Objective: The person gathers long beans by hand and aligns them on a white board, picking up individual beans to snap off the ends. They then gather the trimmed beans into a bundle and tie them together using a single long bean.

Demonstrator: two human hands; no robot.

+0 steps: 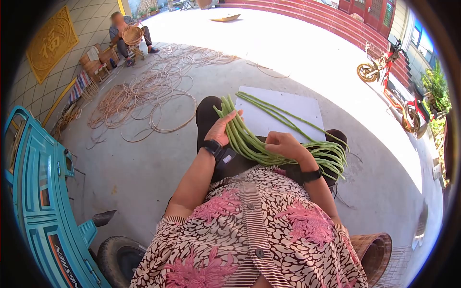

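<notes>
A thick bunch of long green beans lies across my lap, its far ends drooping over my right knee. My left hand is wrapped round the bunch near its upper left end. Over the middle of the bunch, my right hand is closed with its fingers curled; whether it pinches a bean I cannot make out. Several loose long beans stretch across a white board just beyond my knees. Both wrists carry dark bands.
Coils of cane strips cover the floor ahead to the left, near a seated person holding a woven basket. A turquoise vehicle stands close at left. A wicker basket is at lower right, a red electric bike farther off.
</notes>
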